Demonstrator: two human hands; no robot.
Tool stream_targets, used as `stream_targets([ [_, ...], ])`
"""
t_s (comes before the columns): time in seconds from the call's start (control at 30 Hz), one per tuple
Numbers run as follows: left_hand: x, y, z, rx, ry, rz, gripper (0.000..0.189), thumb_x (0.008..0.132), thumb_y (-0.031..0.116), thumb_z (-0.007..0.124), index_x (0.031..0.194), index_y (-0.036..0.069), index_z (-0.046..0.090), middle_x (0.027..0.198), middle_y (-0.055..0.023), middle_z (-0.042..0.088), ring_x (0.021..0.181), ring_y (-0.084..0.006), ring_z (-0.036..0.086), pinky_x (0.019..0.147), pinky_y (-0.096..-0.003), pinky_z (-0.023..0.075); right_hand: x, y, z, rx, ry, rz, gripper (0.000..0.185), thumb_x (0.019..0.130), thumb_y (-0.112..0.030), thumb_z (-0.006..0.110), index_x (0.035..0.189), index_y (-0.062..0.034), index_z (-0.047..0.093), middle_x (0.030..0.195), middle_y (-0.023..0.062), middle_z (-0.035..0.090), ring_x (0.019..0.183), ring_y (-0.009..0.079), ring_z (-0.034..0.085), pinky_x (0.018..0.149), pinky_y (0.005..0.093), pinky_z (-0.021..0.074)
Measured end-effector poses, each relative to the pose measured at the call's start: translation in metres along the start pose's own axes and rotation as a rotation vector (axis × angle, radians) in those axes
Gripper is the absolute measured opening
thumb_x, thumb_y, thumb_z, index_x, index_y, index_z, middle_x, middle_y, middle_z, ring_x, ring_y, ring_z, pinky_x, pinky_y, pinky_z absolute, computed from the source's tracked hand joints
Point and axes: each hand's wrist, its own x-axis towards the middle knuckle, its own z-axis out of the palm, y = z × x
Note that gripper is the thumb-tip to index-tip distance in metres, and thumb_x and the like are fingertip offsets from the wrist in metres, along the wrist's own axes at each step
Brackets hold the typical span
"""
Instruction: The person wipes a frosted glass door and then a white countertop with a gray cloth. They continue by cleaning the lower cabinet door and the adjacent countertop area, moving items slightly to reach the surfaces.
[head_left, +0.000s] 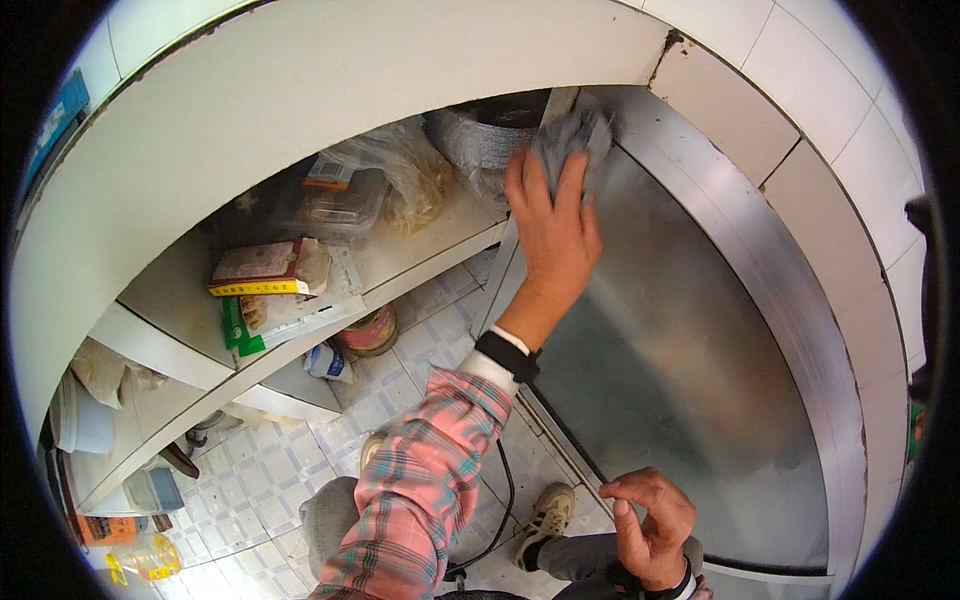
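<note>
My left hand (556, 225), at the end of a plaid sleeve with a black band at the wrist, is closed over a crumpled grey cloth (571, 146). It presses the cloth to the upper corner of the metal frame (757, 247) around a large smeared glass panel (675, 360). The cloth is slightly blurred. Near the lower left edge of the panel is my right hand (654, 521), its fingers loosely bent and the thumb apart, with nothing in it. Whether it touches the frame I cannot tell.
Left of the panel, a shelf (420, 247) holds plastic bags (416, 180), a clear plastic container (345, 202), a stack of discs (502, 146) and a small box (262, 270). A round tin (371, 330) and a black cable (510, 480) lie lower, by the tiled floor (262, 480).
</note>
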Motion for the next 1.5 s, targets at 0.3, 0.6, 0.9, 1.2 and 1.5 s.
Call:
stream_targets([
  [0.3, -0.144, -0.004, 0.019, -0.083, 0.080, -0.832, 0.055, 0.095, 0.008, 0.058, 0.144, -0.002, 0.038, 0.144, -0.0368, 0.032, 0.132, -0.0530, 0.033, 0.111, -0.0563, 0.0281, -0.002, 0.000, -0.003, 0.001, -0.024, -0.010, 0.015, 0.081, 0.004, 0.069, 0.096, 0.0013, 0.072, 0.088, 0.0143, 0.072, 0.079, 0.0290, 0.070, 0.072, 0.0360, 0.0556],
  [0.6, -0.080, 0.116, 0.000, -0.328, -0.136, -0.046, 0.045, 0.095, 0.022, 0.060, 0.136, 0.006, 0.051, 0.150, -0.0308, 0.034, 0.136, -0.0515, 0.032, 0.110, -0.0609, 0.0276, -0.001, -0.005, -0.001, -0.006, -0.017, 0.002, 0.013, 0.083, 0.003, 0.068, 0.096, 0.0016, 0.071, 0.088, 0.0146, 0.072, 0.079, 0.0285, 0.071, 0.073, 0.0362, 0.0557],
  [0.9, -0.140, 0.050, -0.003, -0.239, -0.124, -0.567, 0.044, 0.095, 0.020, 0.059, 0.136, 0.005, 0.051, 0.146, -0.0335, 0.034, 0.136, -0.0523, 0.030, 0.110, -0.0616, 0.0262, -0.008, -0.002, -0.008, -0.015, 0.022, -0.008, 0.011, 0.085, 0.003, 0.067, 0.095, 0.0020, 0.070, 0.088, 0.0152, 0.073, 0.078, 0.0288, 0.071, 0.072, 0.0357, 0.0556],
  [1.2, -0.083, 0.138, -0.008, -0.480, -0.248, 0.016, 0.042, 0.091, 0.013, 0.061, 0.132, 0.009, 0.055, 0.149, -0.0302, 0.038, 0.136, -0.0495, 0.033, 0.110, -0.0593, 0.0280, -0.008, 0.001, -0.005, -0.021, 0.033, -0.023, 0.008, 0.087, -0.001, 0.066, 0.094, 0.0018, 0.069, 0.087, 0.0147, 0.073, 0.077, 0.0292, 0.070, 0.072, 0.0362, 0.0553],
  [1.5, -0.116, 0.078, -0.013, -0.311, -0.184, -0.331, 0.034, 0.089, 0.004, 0.057, 0.123, 0.004, 0.056, 0.141, -0.0279, 0.043, 0.133, -0.0478, 0.037, 0.111, -0.0565, 0.0293, -0.009, -0.002, -0.007, -0.026, 0.027, 0.006, 0.007, 0.089, -0.002, 0.065, 0.094, 0.0020, 0.069, 0.087, 0.0150, 0.073, 0.077, 0.0285, 0.070, 0.071, 0.0353, 0.0547],
])
